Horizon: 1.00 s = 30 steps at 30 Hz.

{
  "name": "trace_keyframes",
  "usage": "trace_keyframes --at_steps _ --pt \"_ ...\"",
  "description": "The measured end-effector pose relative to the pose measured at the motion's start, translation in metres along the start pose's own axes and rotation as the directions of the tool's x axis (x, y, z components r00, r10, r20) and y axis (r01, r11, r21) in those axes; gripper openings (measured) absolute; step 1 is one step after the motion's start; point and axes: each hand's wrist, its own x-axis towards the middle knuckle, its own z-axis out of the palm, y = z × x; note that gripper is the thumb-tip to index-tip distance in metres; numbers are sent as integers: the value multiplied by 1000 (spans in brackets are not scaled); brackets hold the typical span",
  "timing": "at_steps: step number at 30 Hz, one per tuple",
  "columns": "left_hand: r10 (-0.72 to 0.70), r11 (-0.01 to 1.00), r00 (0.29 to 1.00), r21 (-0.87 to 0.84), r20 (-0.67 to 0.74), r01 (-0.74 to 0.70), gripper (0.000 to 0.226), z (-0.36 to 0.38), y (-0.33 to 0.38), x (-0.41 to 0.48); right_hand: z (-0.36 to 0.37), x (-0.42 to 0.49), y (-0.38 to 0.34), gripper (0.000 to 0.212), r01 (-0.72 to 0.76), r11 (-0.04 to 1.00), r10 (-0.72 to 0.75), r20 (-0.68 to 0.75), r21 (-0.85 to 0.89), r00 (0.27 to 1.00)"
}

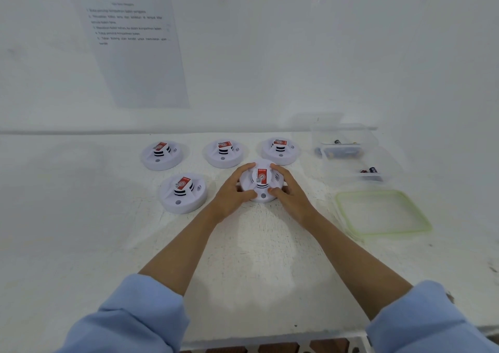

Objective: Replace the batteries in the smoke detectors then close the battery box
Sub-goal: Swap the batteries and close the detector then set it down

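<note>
Several white round smoke detectors with red labels lie on the white table (108,217). My left hand (235,190) and my right hand (289,193) both grip one smoke detector (261,181) at the middle, from its left and right sides. Three detectors stand in a back row: the back-left detector (161,154), the back-middle detector (223,152) and the back-right detector (280,150). Another detector (183,192) lies front left. Two clear battery boxes stand open at the right, the far box (343,143) and the near box (359,169), with batteries inside. A green-rimmed lid (383,212) lies in front of them.
A printed instruction sheet (135,44) hangs on the white wall behind the table. The table's front edge runs near the bottom of the view, between my blue sleeves.
</note>
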Motion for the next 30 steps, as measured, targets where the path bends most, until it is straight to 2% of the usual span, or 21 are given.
trace_keyframes --at_steps 13,21,30 --pt "40 998 999 46 -36 -38 62 2 -1 0 1 0 0 47 6 999 -8 -40 -46 999" --pt "40 989 996 148 -78 -28 63 2 -7 1 2 0 1 49 20 999 -22 -44 -44 999" --pt "69 952 992 304 -105 -34 61 5 -11 3 5 -6 1 49 68 984 -82 -79 -167 994"
